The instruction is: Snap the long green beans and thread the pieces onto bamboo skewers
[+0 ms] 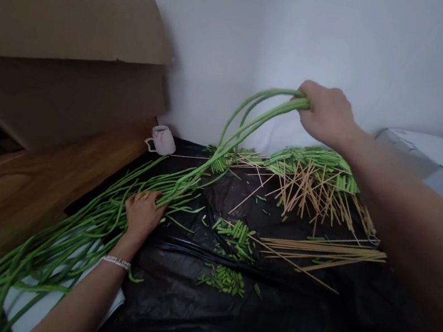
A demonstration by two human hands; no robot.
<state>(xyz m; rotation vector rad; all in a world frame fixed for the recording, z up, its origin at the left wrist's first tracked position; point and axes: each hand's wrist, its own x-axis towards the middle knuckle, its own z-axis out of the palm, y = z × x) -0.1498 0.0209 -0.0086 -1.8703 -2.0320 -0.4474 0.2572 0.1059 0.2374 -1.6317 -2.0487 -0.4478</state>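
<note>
Raised above the black plastic sheet, my right hand (326,113) is closed round the ends of several long green beans (249,122), which arch down to the left. My left hand (145,211) rests on the heap of long beans (64,244), its fingers bent over the stems; whether they grip any is hidden. The heap lies over a white cloth (18,302). To the right are small piles of cut bean pieces (237,239) and a loose bundle of thin wooden skewers (317,253). Further back, bean pieces threaded on skewers (311,161) lie in a pile.
A white mug (163,140) stands by the wall at the back. On the left a large cardboard box (66,49) rises above the wooden surface (29,196). A pale box (439,157) sits at the right, behind my right arm. Black plastic (181,306) covers the work area.
</note>
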